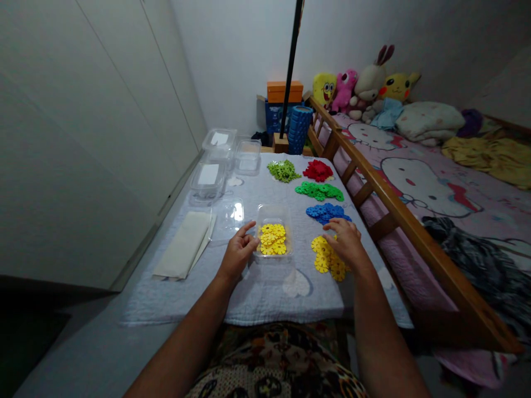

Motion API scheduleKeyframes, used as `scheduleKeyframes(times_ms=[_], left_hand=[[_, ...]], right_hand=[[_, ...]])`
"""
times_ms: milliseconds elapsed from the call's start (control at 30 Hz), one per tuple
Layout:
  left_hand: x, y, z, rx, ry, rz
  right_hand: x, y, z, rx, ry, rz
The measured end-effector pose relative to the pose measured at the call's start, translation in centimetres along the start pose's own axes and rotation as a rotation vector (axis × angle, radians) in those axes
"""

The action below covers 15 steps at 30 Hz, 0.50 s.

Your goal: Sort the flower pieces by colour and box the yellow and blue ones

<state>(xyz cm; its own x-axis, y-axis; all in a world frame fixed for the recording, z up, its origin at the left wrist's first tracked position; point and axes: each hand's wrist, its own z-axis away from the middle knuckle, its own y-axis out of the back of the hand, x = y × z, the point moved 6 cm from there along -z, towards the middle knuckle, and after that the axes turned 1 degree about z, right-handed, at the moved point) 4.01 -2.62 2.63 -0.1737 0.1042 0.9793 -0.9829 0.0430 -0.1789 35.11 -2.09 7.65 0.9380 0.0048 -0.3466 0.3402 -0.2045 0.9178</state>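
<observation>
Patterned clothing (274,365) is seen at the bottom edge, framed by two bare forearms. Beyond it, on a table (257,301) draped in pale fabric, a clear box (274,213) is set near the middle, and yellow pieces (272,240), flower-shaped, are heaped inside it. The box's left side is met by the left hand (239,250), whose thumb and forefinger are held apart. Over the yellow pile (324,258), to the right of the box, the right hand (346,242) is held with its fingers loosely bent and a gap left between thumb and forefinger; part of the pile is hidden by it. Just beyond that hand a blue pile (326,212) is laid, followed by a green pile (319,191), then a red pile (317,170), with a lime pile (284,171) placed to the left of the red. Left of the box, a clear lid (226,221) is laid flat, partly beside a folded sheet (182,246). More clear boxes (248,157) are stood at the far left. Along the right side, a bed (398,171) is fenced by a wooden rail (373,190).
</observation>
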Motion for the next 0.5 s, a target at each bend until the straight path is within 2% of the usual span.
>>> scheduleKeyframes(times_ms=[200, 500], left_hand=[[0.2, 0.0, 0.1, 0.016, 0.003, -0.003], [-0.1, 0.2, -0.1, 0.002, -0.018, 0.011]], right_hand=[[0.1, -1.5, 1.7, -0.067, 0.082, 0.134], [0.0, -2.1, 1.8, -0.077, 0.102, 0.156]])
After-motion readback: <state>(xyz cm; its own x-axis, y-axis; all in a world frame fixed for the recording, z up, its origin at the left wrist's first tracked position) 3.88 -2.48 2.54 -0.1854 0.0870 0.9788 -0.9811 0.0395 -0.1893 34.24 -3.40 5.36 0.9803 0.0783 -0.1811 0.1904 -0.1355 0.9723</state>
